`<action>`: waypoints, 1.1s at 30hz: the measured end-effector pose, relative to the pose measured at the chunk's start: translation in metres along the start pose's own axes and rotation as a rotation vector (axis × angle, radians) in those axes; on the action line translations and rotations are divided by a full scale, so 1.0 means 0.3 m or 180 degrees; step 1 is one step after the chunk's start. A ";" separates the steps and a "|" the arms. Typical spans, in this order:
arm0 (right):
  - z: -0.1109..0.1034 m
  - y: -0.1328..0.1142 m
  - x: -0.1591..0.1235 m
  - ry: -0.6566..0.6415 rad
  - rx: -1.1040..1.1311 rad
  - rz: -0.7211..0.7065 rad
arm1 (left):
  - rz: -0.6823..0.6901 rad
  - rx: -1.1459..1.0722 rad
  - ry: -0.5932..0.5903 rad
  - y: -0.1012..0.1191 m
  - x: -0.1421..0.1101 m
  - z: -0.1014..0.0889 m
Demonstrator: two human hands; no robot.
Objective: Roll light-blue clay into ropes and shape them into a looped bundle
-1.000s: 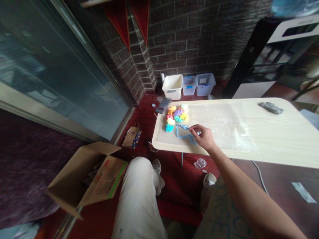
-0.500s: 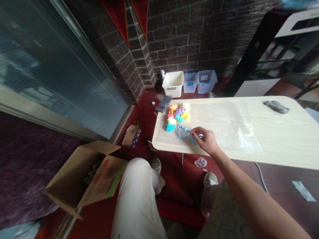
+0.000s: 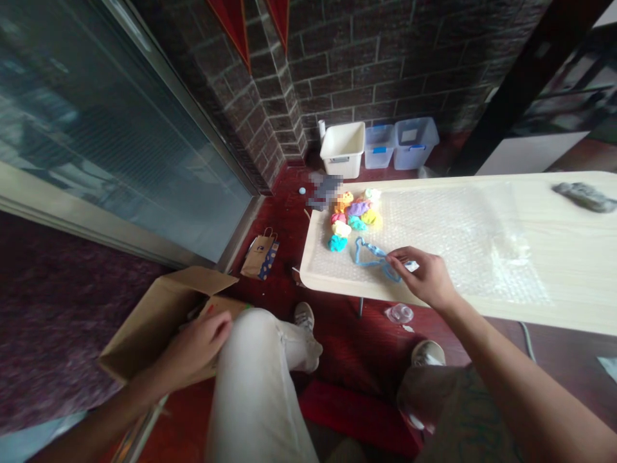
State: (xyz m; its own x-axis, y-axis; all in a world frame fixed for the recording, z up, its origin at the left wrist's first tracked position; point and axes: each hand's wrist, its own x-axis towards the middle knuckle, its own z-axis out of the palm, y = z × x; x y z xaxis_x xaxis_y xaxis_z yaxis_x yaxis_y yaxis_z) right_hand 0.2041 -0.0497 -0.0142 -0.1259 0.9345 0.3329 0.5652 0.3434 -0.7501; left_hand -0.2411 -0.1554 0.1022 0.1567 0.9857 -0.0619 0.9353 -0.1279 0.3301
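A light blue cord-like loop [image 3: 371,262] lies over bubble wrap [image 3: 434,218] near the table's front left edge. My right hand [image 3: 424,275] pinches its right end between thumb and fingers; a small white bit shows by the fingers. My left hand [image 3: 205,339] is beside my left knee, in front of the open cardboard box [image 3: 139,321]. Its fingers are curled in, and nothing shows in them. Beyond the blue loop sits a cluster of soft crumpled bundles, among them a teal bundle [image 3: 338,243], a yellow bundle [image 3: 371,217] and a purple bundle [image 3: 358,208].
A grey crumpled item [image 3: 585,196] lies at the right of the pale table [image 3: 544,206]. Behind it stand a white bin [image 3: 342,151] and two clear plastic boxes [image 3: 414,145]. A paper bag [image 3: 260,257] and a clear plastic cup [image 3: 400,313] are on the floor.
My left hand has come into view at the lower left, by the knee. My right hand keeps its pinch on the blue loop. The view has shifted, so the table sits further right.
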 end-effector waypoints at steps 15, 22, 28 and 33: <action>-0.033 -0.057 -0.007 -0.0197 0.0574 0.0331 | 0.2886 -0.1283 0.0336 0.531 0.675 0.484; -0.006 -0.051 0.039 -0.0233 0.0535 0.0460 | 0.2501 -0.1378 0.0035 0.502 0.685 0.493; 0.008 -0.048 0.038 0.0097 0.1010 0.0828 | 0.2200 -0.2119 0.0404 0.483 0.696 0.483; 0.002 -0.047 0.047 0.0248 0.1677 0.1074 | 0.1617 -0.2960 0.0129 0.475 0.710 0.479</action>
State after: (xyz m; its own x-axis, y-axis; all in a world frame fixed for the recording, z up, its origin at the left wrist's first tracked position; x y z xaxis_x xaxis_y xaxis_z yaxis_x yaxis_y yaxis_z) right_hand 0.1938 -0.0413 0.0007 0.0603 0.9967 0.0545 0.0835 0.0494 -0.9953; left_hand -0.0287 0.0206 0.0007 0.4344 0.8451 0.3116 0.1495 -0.4088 0.9003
